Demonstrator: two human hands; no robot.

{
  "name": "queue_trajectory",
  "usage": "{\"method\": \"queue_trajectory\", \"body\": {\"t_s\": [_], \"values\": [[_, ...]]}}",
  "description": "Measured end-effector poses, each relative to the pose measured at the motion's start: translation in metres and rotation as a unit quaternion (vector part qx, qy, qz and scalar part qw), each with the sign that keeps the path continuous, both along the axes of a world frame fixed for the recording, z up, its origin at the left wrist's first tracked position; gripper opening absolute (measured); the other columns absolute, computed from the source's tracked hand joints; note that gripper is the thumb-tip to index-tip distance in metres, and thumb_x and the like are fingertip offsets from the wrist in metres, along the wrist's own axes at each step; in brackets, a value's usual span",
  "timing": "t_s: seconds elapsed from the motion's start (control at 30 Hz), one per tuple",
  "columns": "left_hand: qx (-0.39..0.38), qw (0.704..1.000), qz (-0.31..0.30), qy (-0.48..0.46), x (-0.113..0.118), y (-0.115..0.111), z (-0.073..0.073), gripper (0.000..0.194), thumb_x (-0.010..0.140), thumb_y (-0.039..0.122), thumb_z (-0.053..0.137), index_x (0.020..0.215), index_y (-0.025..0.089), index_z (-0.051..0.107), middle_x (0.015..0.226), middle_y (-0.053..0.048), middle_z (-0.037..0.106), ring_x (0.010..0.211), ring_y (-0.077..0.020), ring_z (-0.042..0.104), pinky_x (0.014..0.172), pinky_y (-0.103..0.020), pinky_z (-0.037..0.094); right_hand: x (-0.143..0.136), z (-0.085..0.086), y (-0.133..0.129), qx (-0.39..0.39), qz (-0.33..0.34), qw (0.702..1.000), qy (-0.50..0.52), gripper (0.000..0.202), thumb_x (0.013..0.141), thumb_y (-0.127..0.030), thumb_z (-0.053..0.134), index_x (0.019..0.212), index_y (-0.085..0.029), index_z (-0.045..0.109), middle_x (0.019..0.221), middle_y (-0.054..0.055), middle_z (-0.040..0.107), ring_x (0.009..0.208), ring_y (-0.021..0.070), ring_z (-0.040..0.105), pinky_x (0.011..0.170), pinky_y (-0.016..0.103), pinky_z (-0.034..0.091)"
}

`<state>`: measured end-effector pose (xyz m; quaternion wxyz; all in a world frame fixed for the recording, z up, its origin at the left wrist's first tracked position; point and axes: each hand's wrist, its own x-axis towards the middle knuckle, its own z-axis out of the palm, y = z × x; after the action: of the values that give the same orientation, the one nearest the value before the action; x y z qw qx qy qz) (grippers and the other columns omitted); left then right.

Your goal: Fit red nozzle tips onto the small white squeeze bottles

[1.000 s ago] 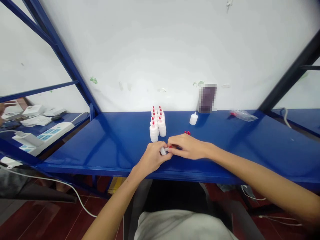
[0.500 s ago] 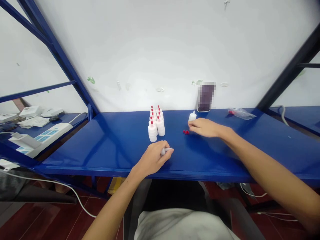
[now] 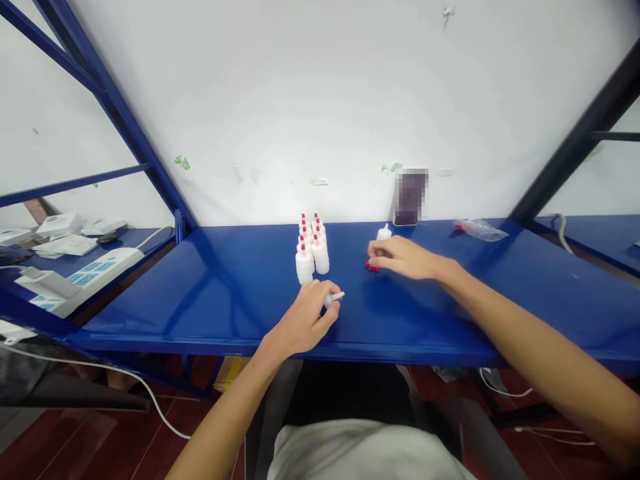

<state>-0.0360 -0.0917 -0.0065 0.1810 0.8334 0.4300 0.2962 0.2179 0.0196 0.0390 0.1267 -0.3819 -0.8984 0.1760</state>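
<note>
My left hand [image 3: 309, 315] is wrapped round a small white squeeze bottle [image 3: 334, 299]. The bottle lies tilted in the fist, its bare nozzle pointing right; most of its body is hidden by the fingers. Over a small pile of red caps [image 3: 372, 268] is my right hand [image 3: 400, 257], with thumb and forefinger bent and a gap showing between them. Just behind that hand stands another white bottle [image 3: 384, 233] without a cap, its lower part hidden. Left of centre, several white bottles with red caps [image 3: 321, 257] stand upright in two rows.
A phone [image 3: 409, 199] leans against the wall at the back. A clear plastic bag [image 3: 483, 230] with something red in it lies on the blue table [image 3: 225, 293] at right. On the left is a white power strip [image 3: 93, 272], beside blue frame posts [image 3: 127, 127].
My right hand has shifted slightly left and down, from the standing bottle to the red caps. The bottle in my left hand has its nozzle tipped up a little more.
</note>
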Motion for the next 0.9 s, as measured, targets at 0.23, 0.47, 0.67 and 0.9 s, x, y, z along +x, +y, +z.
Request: {"method": "queue_trajectory", "body": {"t_s": [0.23,0.47,0.67,0.9], "values": [[-0.015,0.995,0.025,-0.092,0.003,0.003,-0.005,0.034,0.096,0.040,0.054,0.124,0.023,0.044,0.090,0.001,0.060,0.073,-0.0143,0.052,0.069,-0.027,0.042,-0.054,-0.020,-0.043,-0.099,0.158,0.968,0.168,0.035,0.096,-0.044,0.046,0.072,-0.019,0.048,0.061,-0.005,0.039,0.056,0.0098,0.033,0.055,0.025,0.028],[0.130,0.956,0.203,-0.170,-0.014,0.008,0.003,0.045,0.097,0.032,0.046,0.055,0.019,0.040,0.058,0.001,0.044,0.062,-0.0129,0.043,0.067,-0.029,0.038,-0.006,0.001,0.018,0.063,-0.164,0.941,0.289,0.025,0.084,-0.036,0.051,0.066,-0.019,0.053,0.059,-0.001,0.047,0.059,0.0136,0.043,0.058,0.028,0.031],[0.119,0.941,0.273,-0.158,-0.035,0.029,0.020,0.020,0.092,0.037,0.055,0.103,0.020,0.059,0.084,0.000,0.057,0.061,-0.0112,0.048,0.060,-0.026,0.042,0.032,0.014,0.070,0.099,-0.321,0.936,0.104,0.025,0.079,-0.033,0.050,0.059,-0.019,0.054,0.064,0.006,0.058,0.064,0.0179,0.050,0.061,0.031,0.034],[0.129,0.960,0.245,-0.030,-0.036,0.048,0.024,0.032,0.090,0.046,0.060,0.111,0.022,0.066,0.104,-0.004,0.055,0.079,-0.0156,0.055,0.074,-0.030,0.047,0.024,0.004,0.084,0.054,-0.321,0.946,-0.006,0.032,0.080,-0.041,0.048,0.059,-0.018,0.057,0.065,0.007,0.059,0.066,0.0205,0.054,0.058,0.031,0.035]]}}
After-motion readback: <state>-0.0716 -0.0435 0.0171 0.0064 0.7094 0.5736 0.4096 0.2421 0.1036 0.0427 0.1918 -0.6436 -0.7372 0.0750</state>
